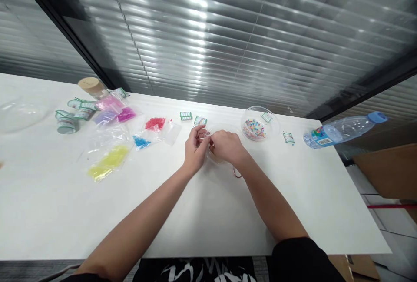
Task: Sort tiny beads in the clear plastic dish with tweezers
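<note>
My left hand (pixel 196 147) and my right hand (pixel 228 145) meet over a clear shallow bowl (pixel 213 159). Left thumb and fingers are curled, their tips touching the right hand's tips. The right fingers are bent into a pinch. Whatever lies between the fingertips is too small to make out. A reddish loop (pixel 237 173) shows beside my right wrist, partly covered by it. Just beyond the left fingers lies a small green-and-white packet (pixel 200 121). Right of my hands stands a clear round bowl (pixel 276 126) holding multicoloured beads (pixel 254 129).
Bags of yellow beads (pixel 109 163), blue beads (pixel 141 142) and red beads (pixel 155 123) lie left. Behind them are pink and purple bags (pixel 112 108), small wrapped rolls (pixel 66 122) and a wooden-lidded jar (pixel 91 85). A water bottle (pixel 342 131) lies near the right edge.
</note>
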Demonstrator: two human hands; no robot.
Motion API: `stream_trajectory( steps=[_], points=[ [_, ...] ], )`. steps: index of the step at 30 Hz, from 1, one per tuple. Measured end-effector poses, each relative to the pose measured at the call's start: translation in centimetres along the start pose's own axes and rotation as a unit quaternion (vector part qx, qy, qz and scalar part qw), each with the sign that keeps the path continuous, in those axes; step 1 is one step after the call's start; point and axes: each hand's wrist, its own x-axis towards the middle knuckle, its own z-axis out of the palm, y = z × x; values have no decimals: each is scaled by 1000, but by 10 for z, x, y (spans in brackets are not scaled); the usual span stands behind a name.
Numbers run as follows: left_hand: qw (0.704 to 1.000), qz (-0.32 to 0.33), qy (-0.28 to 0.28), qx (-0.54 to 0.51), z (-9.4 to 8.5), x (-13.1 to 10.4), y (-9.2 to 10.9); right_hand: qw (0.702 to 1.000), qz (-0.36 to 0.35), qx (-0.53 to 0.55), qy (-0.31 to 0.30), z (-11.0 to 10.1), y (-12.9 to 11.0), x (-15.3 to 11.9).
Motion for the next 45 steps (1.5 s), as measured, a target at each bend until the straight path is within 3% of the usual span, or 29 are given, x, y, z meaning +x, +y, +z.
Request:
stream_trajectory(
  steps=[18, 30, 39, 45],
  points=[
    [1000, 8, 5, 5, -1, 2, 2, 999, -33, -8, -17, 6, 1, 7],
    [1000, 5, 6, -3, -2, 0, -1, 995, -90, -28, -21, 9, 0, 8],
    [1000, -5, 8, -7, -4, -1, -1, 995, -82, 49, -6, -26, 41, -6],
    [1000, -6, 10, -11, -3, 0, 0, 985, -116, 128, -13, -22, 54, -7]
  ],
)
